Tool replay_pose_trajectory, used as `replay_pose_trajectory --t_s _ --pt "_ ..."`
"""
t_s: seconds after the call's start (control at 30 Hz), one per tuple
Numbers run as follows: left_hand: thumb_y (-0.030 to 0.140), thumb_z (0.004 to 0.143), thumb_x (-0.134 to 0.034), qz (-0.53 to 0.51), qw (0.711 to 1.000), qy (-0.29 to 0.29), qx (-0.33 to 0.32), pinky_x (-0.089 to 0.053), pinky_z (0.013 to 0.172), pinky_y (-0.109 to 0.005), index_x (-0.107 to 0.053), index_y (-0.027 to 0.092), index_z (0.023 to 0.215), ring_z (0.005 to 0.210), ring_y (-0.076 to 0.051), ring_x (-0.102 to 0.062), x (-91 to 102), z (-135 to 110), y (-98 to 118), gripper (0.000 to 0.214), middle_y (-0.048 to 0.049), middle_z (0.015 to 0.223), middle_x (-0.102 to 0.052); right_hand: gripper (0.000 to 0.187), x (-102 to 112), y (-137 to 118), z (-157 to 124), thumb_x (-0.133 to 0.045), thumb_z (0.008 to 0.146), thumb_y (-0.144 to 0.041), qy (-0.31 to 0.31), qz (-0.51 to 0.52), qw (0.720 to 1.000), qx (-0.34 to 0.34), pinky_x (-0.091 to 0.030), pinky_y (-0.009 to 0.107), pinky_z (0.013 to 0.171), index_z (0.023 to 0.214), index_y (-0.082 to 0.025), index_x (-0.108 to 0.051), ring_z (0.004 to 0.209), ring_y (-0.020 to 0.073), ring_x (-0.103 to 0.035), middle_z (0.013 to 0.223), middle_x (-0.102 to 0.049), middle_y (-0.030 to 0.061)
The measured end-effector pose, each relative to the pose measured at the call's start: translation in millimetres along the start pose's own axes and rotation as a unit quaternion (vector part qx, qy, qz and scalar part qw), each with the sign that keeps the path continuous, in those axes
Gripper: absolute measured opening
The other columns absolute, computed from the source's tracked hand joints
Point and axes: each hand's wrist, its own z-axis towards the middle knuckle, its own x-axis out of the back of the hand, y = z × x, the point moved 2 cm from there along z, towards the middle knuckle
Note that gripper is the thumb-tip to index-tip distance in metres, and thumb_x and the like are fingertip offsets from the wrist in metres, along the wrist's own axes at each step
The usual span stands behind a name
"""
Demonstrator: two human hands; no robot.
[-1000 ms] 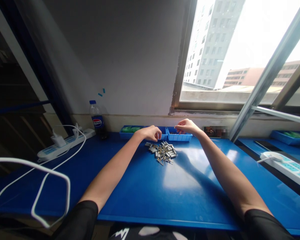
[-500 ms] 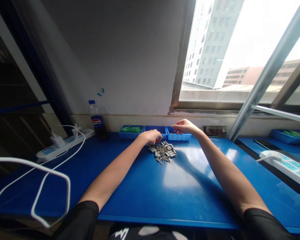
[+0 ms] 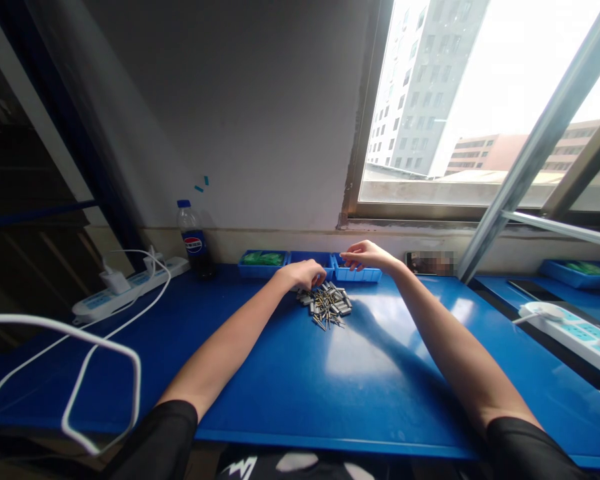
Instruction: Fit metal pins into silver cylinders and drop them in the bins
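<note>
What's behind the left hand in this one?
The middle blue bin, its upper part visible. The left hand covers some of its front, and the bin's floor cannot be made out.

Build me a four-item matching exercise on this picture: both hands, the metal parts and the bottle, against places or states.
1. Left hand
2. Right hand
3. Metal parts
4. Bottle

A. Upright, with a blue cap
B. At the rightmost bin of three in a row
C. By the heap's far-left edge
D. Heaped loosely on the blue tabletop

Pairs: 1-C, 2-B, 3-D, 4-A
</note>
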Motion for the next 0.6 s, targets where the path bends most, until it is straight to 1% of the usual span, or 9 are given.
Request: replay_pose_trajectory --t_s 0.07,0.13,0.23,0.3,0.37,0.43,0.53,0.6 --pt "-0.001 0.061 -0.067 -0.036 0.998 0.035 -0.029 -0.045 0.059 -0.021 -0.072 0.017 0.088 0.068 -0.014 -0.063 4.9 0 -2 0.033 -0.0011 0.081 -0.071 0.046 0 -2 -2 -0.081 0.081 -0.058 -0.006 -0.001 1.000 0.000 -0.058 0.025 0.059 0.089 -0.013 -0.074 0.071 0.0193 -0.074 0.086 -0.078 0.0126" --pt "0.002 0.065 -0.066 -0.089 0.990 0.088 -0.064 -0.048 0.063 -0.020 -0.070 0.017 0.093 0.071 -0.013 -0.063 12.1 -2 -2 0.033 -0.0008 0.084 -0.070 0.048 -2 -6 -5 -0.081 0.080 -0.060 -0.026 -0.002 1.000 0.003 -0.059 0.026 0.061 0.091 -0.013 -0.074 0.073 0.0199 -0.074 0.089 -0.079 0.0130" --pt "0.006 0.069 -0.066 -0.164 0.968 0.160 -0.099 -0.051 0.068 -0.020 -0.066 0.017 0.101 0.074 -0.012 -0.063 22.5 -5 2 0.034 -0.0002 0.086 -0.067 0.052 -5 -13 -12 -0.083 0.077 -0.061 -0.091 -0.005 0.996 0.011 -0.061 0.029 0.068 0.099 -0.014 -0.077 0.081 0.0219 -0.075 0.094 -0.079 0.0132" --pt "0.007 0.070 -0.068 -0.191 0.957 0.189 -0.110 -0.051 0.067 -0.020 -0.063 0.018 0.104 0.075 -0.011 -0.063 26.6 -7 6 0.037 -0.0001 0.088 -0.066 0.054 -8 -16 -15 -0.084 0.075 -0.060 -0.136 -0.003 0.991 0.017 -0.061 0.030 0.073 0.105 -0.015 -0.077 0.087 0.0233 -0.076 0.097 -0.080 0.0128" --pt "0.008 0.070 -0.069 -0.206 0.949 0.207 -0.119 -0.052 0.067 -0.020 -0.061 0.018 0.107 0.074 -0.011 -0.063 28.3 -8 10 0.039 -0.0004 0.091 -0.065 0.055 -9 -19 -17 -0.085 0.074 -0.058 -0.165 0.003 0.986 0.024 -0.061 0.032 0.076 0.109 -0.016 -0.077 0.090 0.0237 -0.076 0.100 -0.080 0.0121" --pt "0.009 0.070 -0.071 -0.218 0.943 0.217 -0.128 -0.054 0.068 -0.020 -0.060 0.018 0.109 0.075 -0.010 -0.065 28.2 -9 12 0.041 -0.0008 0.094 -0.065 0.056 -10 -20 -18 -0.086 0.074 -0.056 -0.180 0.011 0.983 0.031 -0.061 0.033 0.079 0.113 -0.017 -0.077 0.093 0.0234 -0.075 0.103 -0.080 0.0115" --pt "0.012 0.072 -0.074 -0.236 0.937 0.223 -0.131 -0.055 0.067 -0.021 -0.058 0.018 0.109 0.075 -0.010 -0.066 26.7 -8 10 0.041 -0.0016 0.096 -0.065 0.055 -10 -21 -18 -0.086 0.073 -0.054 -0.186 0.025 0.981 0.039 -0.061 0.033 0.081 0.114 -0.017 -0.078 0.095 0.0233 -0.075 0.103 -0.080 0.0108" --pt "0.016 0.071 -0.078 -0.244 0.934 0.225 -0.130 -0.055 0.065 -0.021 -0.057 0.018 0.109 0.076 -0.011 -0.067 26.0 -7 9 0.044 -0.0018 0.097 -0.064 0.054 -11 -22 -18 -0.086 0.074 -0.055 -0.182 0.029 0.982 0.039 -0.060 0.032 0.080 0.111 -0.017 -0.079 0.093 0.0228 -0.075 0.101 -0.080 0.0105"
